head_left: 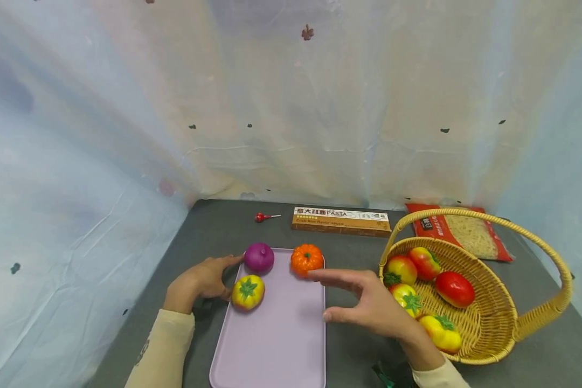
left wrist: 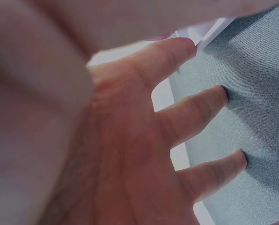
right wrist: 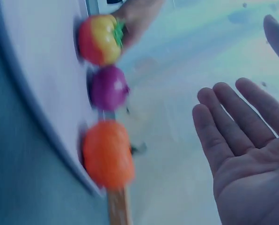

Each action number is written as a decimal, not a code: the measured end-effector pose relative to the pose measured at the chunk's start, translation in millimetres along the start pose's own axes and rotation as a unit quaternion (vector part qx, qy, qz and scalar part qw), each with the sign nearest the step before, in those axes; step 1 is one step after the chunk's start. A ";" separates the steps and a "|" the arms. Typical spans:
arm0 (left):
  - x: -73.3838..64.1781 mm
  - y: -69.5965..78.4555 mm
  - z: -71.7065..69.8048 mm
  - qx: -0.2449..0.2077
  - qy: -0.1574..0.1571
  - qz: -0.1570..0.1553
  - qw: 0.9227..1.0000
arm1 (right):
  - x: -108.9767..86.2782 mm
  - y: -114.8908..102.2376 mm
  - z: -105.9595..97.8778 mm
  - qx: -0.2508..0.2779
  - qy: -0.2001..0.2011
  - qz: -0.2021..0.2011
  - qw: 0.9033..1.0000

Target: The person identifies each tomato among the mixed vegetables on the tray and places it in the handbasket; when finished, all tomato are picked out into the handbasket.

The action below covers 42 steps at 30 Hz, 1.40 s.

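Note:
A lilac tray (head_left: pixel 281 334) lies on the dark table. On it sit a purple onion (head_left: pixel 259 257) at the far left corner, an orange pumpkin (head_left: pixel 306 260) at the far right corner, and a yellow-red persimmon-like fruit (head_left: pixel 248 292) with green leaves below the onion. My left hand (head_left: pixel 206 279) rests at the tray's left edge, fingers spread and fingertips down on the table in the left wrist view. My right hand (head_left: pixel 364 302) hovers over the tray's right edge near the pumpkin, its fingers extended and thumb apart. The right wrist view shows its palm (right wrist: pixel 252 173) with nothing in it.
A wicker basket (head_left: pixel 494 323) with a tall handle stands at right, holding several red and yellow toy fruits and vegetables. Behind are a pasta box (head_left: pixel 341 222), a red lollipop (head_left: pixel 260 217) and a red noodle bag (head_left: pixel 465 231). A dark green thing (head_left: pixel 383 374) lies at the front.

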<state>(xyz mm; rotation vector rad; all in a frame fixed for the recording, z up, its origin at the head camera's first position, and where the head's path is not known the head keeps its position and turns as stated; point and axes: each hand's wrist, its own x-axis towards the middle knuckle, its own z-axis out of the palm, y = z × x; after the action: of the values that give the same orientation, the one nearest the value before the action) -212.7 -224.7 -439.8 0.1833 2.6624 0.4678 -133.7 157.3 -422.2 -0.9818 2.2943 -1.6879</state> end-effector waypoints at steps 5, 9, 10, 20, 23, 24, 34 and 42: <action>0.3 0.9 0.5 -0.001 -0.003 -0.010 1.000 | 39.0 10.7 27.4 0.043 -0.034 -0.008 0.998; -0.6 1.4 1.0 -0.001 -0.004 -0.019 1.000 | 64.4 22.6 46.6 0.061 -0.046 0.011 0.997; -0.8 1.4 0.9 0.000 -0.004 -0.018 1.000 | 70.1 25.7 50.7 0.063 -0.048 0.014 0.997; -1.8 -0.2 -0.6 0.008 0.000 -0.002 1.000 | 105.3 52.2 79.8 -0.043 -0.087 0.064 0.993; -2.2 0.1 -1.3 0.010 0.002 0.005 1.000 | 106.6 52.3 82.8 -0.088 -0.087 0.065 0.990; -2.3 0.3 -1.5 0.011 0.002 0.008 1.000 | 106.1 51.8 82.9 -0.099 -0.084 0.068 0.989; -0.7 2.8 0.1 0.008 -0.001 0.013 1.000 | 106.5 57.8 89.4 -0.126 -0.074 0.036 0.989; 0.3 -1.1 -1.0 0.016 0.001 0.024 1.000 | 105.3 56.6 98.4 -0.126 -0.079 0.030 0.988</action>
<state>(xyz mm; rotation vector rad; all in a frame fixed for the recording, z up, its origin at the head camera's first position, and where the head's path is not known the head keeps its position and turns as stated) -213.5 -225.9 -439.4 0.2576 2.6746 0.4405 -194.4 27.4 -480.8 -1.0375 2.4420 -1.2697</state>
